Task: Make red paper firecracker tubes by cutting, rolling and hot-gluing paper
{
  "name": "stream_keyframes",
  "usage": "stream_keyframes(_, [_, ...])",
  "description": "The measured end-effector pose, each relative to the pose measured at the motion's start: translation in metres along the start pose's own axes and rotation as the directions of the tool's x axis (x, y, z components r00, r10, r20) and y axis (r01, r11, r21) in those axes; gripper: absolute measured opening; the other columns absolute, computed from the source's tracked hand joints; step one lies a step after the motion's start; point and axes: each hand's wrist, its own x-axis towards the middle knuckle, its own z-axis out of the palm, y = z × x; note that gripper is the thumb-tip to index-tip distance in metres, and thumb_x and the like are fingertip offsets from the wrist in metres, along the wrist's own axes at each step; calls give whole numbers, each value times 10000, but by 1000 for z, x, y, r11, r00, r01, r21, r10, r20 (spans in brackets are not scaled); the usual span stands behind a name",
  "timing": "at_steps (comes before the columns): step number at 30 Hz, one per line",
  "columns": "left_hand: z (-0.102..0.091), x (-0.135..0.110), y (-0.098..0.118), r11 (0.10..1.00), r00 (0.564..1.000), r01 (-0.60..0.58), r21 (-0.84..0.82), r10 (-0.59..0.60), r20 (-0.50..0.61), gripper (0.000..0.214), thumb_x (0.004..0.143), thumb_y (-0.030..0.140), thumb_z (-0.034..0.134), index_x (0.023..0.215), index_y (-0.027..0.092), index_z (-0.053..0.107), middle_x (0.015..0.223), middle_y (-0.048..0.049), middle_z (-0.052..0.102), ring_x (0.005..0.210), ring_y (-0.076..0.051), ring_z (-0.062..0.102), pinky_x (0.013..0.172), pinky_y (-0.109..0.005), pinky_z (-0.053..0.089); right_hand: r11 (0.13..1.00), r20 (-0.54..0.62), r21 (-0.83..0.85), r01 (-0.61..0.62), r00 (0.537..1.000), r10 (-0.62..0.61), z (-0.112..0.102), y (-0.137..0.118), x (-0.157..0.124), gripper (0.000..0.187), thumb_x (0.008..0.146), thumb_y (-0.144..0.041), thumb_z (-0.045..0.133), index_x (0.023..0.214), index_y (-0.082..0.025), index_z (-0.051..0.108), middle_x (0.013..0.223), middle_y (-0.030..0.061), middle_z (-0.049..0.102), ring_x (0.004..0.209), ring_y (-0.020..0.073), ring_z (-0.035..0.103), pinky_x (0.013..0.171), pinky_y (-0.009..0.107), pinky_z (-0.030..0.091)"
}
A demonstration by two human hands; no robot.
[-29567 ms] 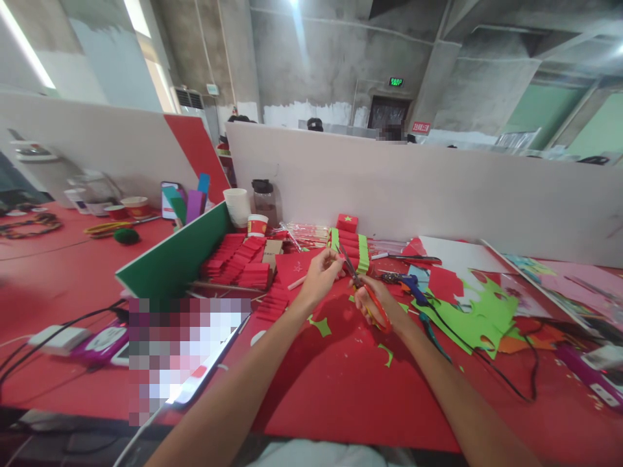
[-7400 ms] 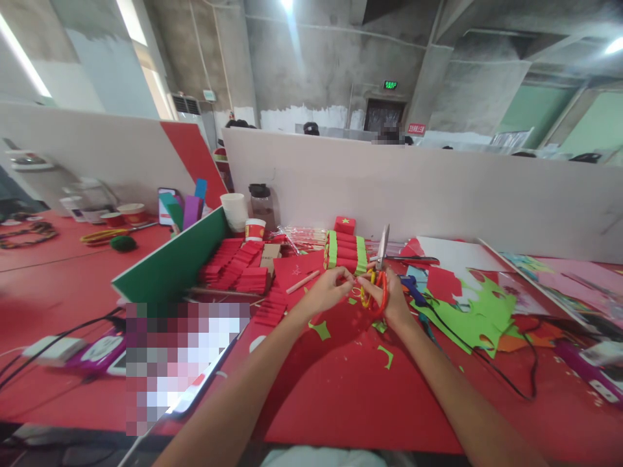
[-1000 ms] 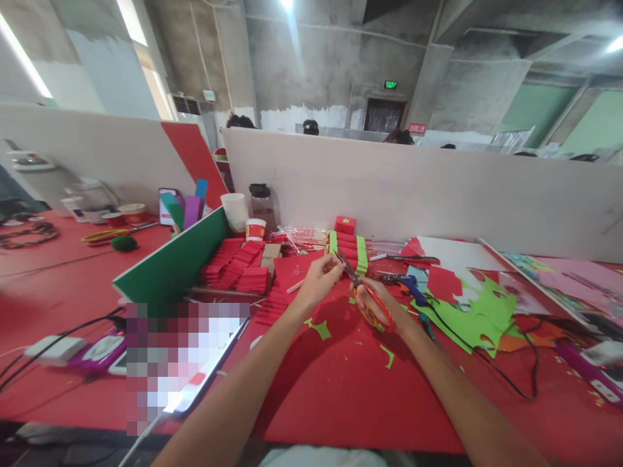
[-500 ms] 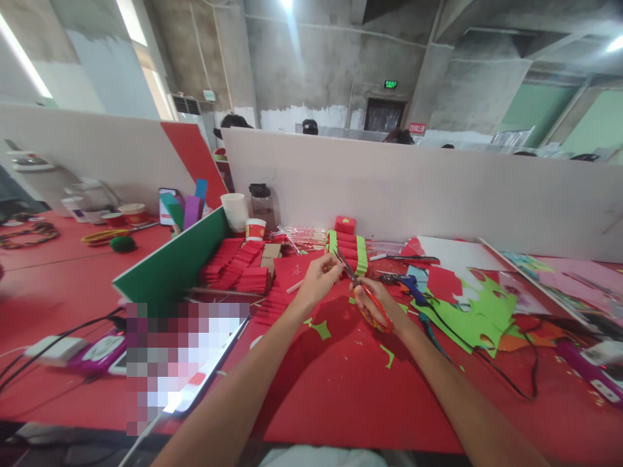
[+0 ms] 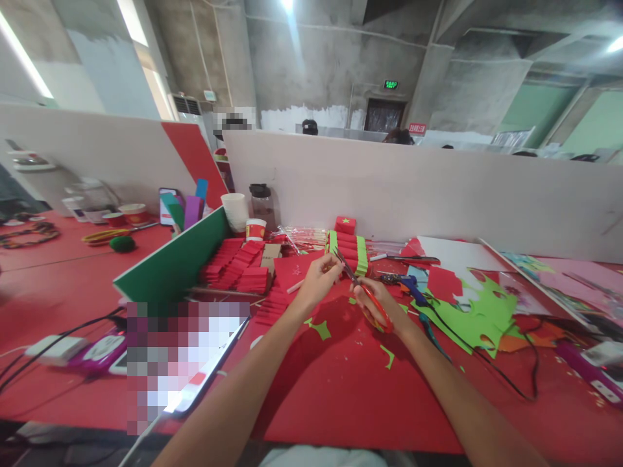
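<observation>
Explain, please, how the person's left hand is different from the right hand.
The right hand grips the scissors by the handles; the left hand holds no scissors. The left hand's fingertips pinch together beside the blades, while the right hand's fingers curl around the handles. Anything pinched is too small to tell. Both hands are bare and over the red table.

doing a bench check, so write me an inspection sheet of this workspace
Surface: flat red tabletop, dotted with thin lime-green scraps
Job's things: metal scissors with red looped handles, blades pointing forward-left
Clutter: stacked flat red strips; ragged lime-green sheet at right
Hands: right hand grips scissors; left hand pinched beside blades, any held piece too small to tell
Cables: thin black cable curving across right side
Surroundings: white upright partition; lit green exit sign beyond
</observation>
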Motion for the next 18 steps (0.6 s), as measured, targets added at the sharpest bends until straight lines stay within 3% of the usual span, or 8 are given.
stream_keyframes(10, [-2,0,-2,999,1000,-11,35,10,28,164,816,310,543,720,178,528,574,43,510,539,-97,485,557,-217,384,1000,-48,9,16,999,-15,2,0,0,326,796,-526,655,917,-229,593,502,-78,374,341,73,296,325,199,236])
stream_keyframes(18, [2,-4,1,994,992,-16,113,2,126,199,841,338,529,741,170,564,634,30,539,582,-99,480,576,-216,380,993,-238,77,92,969,-72,2,-10,4,376,756,-490,691,979,-215,561,539,-70,501,371,108,453,360,223,384])
